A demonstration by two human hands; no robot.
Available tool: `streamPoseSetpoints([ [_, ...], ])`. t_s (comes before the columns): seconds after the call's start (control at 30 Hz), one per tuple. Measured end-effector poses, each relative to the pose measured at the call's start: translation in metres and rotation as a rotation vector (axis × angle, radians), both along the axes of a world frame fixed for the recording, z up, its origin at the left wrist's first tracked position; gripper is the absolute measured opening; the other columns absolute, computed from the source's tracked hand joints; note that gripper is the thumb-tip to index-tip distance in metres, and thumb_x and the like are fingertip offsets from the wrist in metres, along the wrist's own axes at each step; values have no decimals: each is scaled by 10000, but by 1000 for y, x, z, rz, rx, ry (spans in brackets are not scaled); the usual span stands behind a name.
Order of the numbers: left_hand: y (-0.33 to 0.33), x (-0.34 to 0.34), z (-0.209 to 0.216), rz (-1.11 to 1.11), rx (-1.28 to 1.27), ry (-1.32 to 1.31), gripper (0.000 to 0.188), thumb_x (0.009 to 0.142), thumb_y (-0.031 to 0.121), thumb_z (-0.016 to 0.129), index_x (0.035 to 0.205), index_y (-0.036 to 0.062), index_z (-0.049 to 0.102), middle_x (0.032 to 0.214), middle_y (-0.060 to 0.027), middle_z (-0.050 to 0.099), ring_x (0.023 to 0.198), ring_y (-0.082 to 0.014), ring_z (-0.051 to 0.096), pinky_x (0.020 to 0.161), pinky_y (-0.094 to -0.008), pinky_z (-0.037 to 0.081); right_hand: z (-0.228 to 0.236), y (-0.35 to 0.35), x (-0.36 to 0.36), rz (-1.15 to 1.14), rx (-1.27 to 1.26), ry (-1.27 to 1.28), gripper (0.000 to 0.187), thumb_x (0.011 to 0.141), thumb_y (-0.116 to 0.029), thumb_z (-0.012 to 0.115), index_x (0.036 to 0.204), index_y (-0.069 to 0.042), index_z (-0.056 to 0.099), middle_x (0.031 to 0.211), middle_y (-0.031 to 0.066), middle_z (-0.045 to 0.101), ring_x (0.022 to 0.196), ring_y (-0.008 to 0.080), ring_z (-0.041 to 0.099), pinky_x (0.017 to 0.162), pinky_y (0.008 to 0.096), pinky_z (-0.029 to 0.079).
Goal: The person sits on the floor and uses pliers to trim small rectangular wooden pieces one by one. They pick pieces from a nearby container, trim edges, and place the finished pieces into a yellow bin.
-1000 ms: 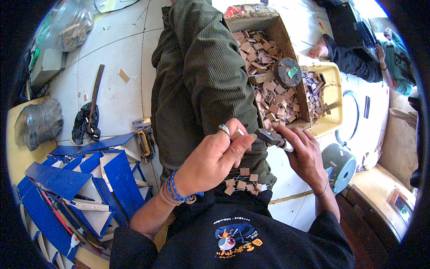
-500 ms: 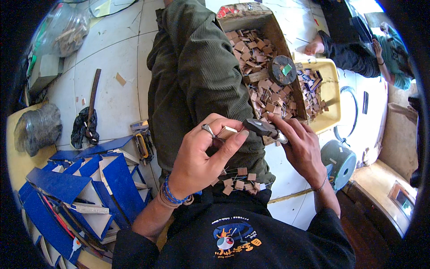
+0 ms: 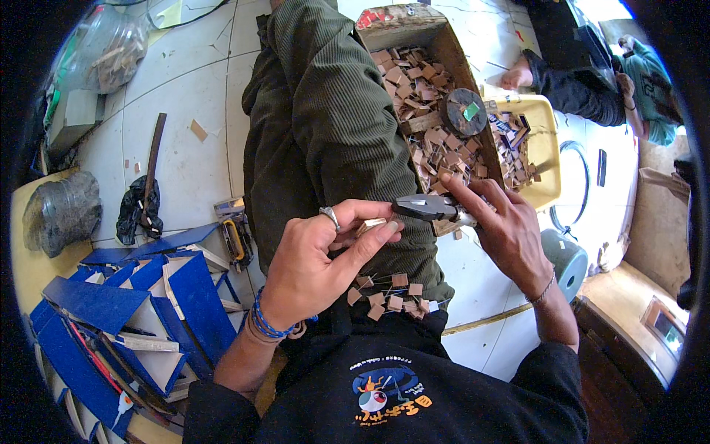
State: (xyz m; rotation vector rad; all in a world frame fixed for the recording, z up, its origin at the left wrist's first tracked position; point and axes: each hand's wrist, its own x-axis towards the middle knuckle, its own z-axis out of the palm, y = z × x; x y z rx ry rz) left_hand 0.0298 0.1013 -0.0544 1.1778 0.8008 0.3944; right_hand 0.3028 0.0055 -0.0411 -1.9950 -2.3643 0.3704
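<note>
Between the thumb and fingers of my left hand (image 3: pixel 310 259) is a small pale-edged square piece (image 3: pixel 372 225), partly covered by the fingertips. My right hand (image 3: pixel 510 240) is closed round a pair of pliers (image 3: pixel 423 207) with dark jaws. The jaws point left, their tips right by my left index fingertip. Whether they grip anything there is too small to tell. Below the hands, several small brown squares with thin metal pins (image 3: pixel 396 303) lie on my lap.
Beyond my right hand stands a wooden box (image 3: pixel 403 20) full of similar brown pieces, a round black disc (image 3: pixel 464 115) on it. A yellow tray (image 3: pixel 548 144) adjoins it. Blue-covered boards (image 3: pixel 196 296) pile up at left. Another person (image 3: pixel 643 92) sits far right.
The pliers have swung to lie more level, with their jaws moved a little left. My right hand has shifted slightly right. My left hand has drifted slightly left with the square piece.
</note>
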Motion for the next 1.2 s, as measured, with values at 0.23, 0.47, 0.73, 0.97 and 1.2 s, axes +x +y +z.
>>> streamPoseSetpoints([
  [0.23, -5, -3, 3, 47, -240, -91, 304, 1078, 161, 619, 1274, -71, 636, 1135, -178, 763, 1061, -213, 753, 906, -295, 603, 10, 13, 4, 57, -99, -24, 764, 872, -13, 650, 1571, -260, 467, 1113, 69, 640, 853, 246, 688, 717, 380, 555],
  [0.47, -21, 6, -2, 187, -552, -110, 321, 1087, 229, 606, 1299, -11, 615, 1185, -170, 746, 1094, -240, 744, 950, -358, 594, 2, 15, 3, 138, 19, -200, 781, 877, -41, 618, 1603, -259, 430, 1202, 83, 607, 894, 240, 675, 726, 364, 551],
  [0.73, -12, -1, -5, 128, 360, 88, 186, 1006, 86, 686, 1174, 6, 696, 1052, -148, 782, 950, -218, 782, 804, -326, 620, 8, 1, -8, -8, -28, 54, 798, 848, -13, 636, 1589, -234, 438, 1224, 73, 653, 751, 287, 685, 670, 387, 572],
  [0.97, 9, -1, -10, 186, 1035, 234, 283, 908, -10, 751, 1180, 57, 717, 1077, -96, 778, 952, -257, 771, 786, -359, 617, 11, -31, -36, -279, -241, 430, 576, 947, -44, 653, 1492, -184, 528, 1060, 179, 692, 767, 377, 699, 656, 457, 548],
  [1.2, 10, 0, -7, 76, 1169, 200, 397, 834, -35, 760, 1218, 61, 731, 1180, -92, 723, 996, -259, 745, 828, -368, 617, 12, -48, -43, -421, -549, 898, 494, 1016, -147, 675, 1467, -51, 500, 878, 226, 728, 738, 400, 714, 655, 431, 522],
])
